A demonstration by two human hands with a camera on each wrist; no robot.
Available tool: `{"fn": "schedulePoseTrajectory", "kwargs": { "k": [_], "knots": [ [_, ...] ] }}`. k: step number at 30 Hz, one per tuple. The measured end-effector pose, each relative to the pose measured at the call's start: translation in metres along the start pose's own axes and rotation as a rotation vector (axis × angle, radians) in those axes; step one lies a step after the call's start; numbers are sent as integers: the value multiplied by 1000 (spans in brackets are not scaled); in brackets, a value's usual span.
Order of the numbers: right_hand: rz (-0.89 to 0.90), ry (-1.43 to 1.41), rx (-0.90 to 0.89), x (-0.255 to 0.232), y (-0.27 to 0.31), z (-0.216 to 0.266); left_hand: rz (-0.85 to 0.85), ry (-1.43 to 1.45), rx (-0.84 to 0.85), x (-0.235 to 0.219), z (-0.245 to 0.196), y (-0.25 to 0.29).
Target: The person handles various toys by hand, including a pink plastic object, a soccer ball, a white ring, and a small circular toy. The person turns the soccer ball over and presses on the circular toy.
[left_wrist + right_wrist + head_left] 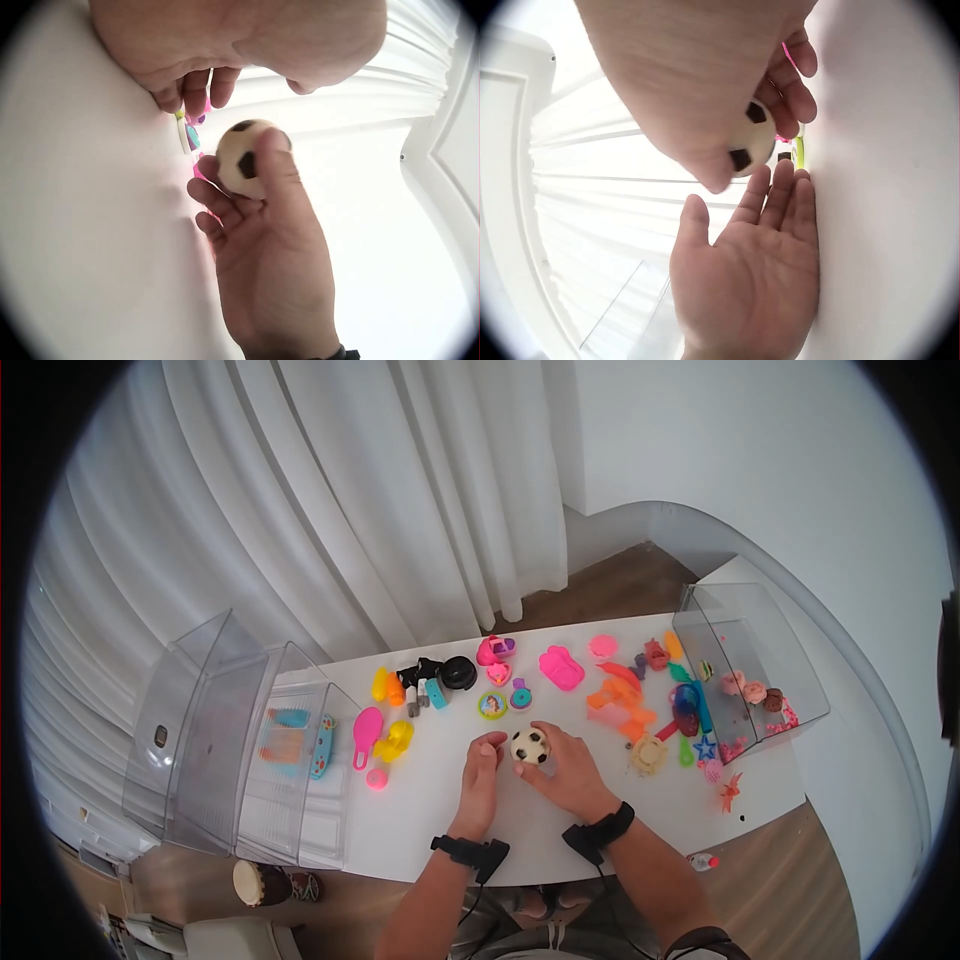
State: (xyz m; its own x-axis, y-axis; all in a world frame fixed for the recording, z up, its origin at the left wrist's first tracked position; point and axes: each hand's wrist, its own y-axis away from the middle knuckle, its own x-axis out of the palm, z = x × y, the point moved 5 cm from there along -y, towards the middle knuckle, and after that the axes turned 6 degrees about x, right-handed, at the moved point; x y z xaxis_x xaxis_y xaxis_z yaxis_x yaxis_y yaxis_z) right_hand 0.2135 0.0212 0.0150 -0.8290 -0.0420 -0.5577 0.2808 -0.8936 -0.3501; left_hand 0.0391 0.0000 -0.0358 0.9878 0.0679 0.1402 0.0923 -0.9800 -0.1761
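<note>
A small white ball with black patches, like a mini soccer ball (530,746), is held between the thumb and fingers of my right hand (570,772) above the front middle of the table. My left hand (481,780) is just to the left of it, palm turned toward the ball and holding nothing. In the right wrist view the left hand (746,277) shows an upright palm with its fingers extended and thumb apart. The left wrist view shows the right thumb lying across the soccer ball (244,161), with the other fingers behind it.
On the white table (500,820) a clear drawer bin (290,790) stands at left and a clear box (780,680) at right. Toys lie between: a pink brush (368,735), yellow duck (396,741), pink ball (377,779), pink pot-shaped toy (561,668), black round piece (458,673) and orange pieces (622,705).
</note>
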Motion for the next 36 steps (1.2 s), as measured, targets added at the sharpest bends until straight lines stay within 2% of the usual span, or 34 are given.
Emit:
{"fn": "schedulePoseTrajectory", "kwargs": {
  "k": [2,6,8,10,12,14,18,20,23,26,30,32,36],
  "knots": [
    [60,-181,173,-4,-3,-2,5,-9,-10,-1,0,1],
    [88,-62,152,-7,-3,0,72,43,3,-1,3,0],
    [83,17,139,-1,-2,-11,111,76,18,7,-11,-1],
    [89,10,97,2,-1,-15,203,-71,29,18,-26,1],
    [96,3,54,8,0,-16,189,-86,-7,19,-27,2],
    [-12,-5,45,6,0,-18,178,-103,-44,19,-25,2],
    [-27,76,26,2,0,-15,133,-102,24,13,-13,1],
    [-137,-39,3,-5,-2,-7,100,-74,43,13,-12,1],
    [-33,-59,-62,-6,-2,5,56,-105,-16,12,-9,2],
    [37,-26,-11,3,1,-2,95,-181,-32,11,-3,0],
    [23,-58,64,3,-1,-11,54,-237,17,12,-8,2],
    [-109,-17,1,-5,0,2,44,-283,51,11,-11,2],
    [-58,70,-86,3,1,-5,100,-350,46,12,-10,2]
  ]
}}
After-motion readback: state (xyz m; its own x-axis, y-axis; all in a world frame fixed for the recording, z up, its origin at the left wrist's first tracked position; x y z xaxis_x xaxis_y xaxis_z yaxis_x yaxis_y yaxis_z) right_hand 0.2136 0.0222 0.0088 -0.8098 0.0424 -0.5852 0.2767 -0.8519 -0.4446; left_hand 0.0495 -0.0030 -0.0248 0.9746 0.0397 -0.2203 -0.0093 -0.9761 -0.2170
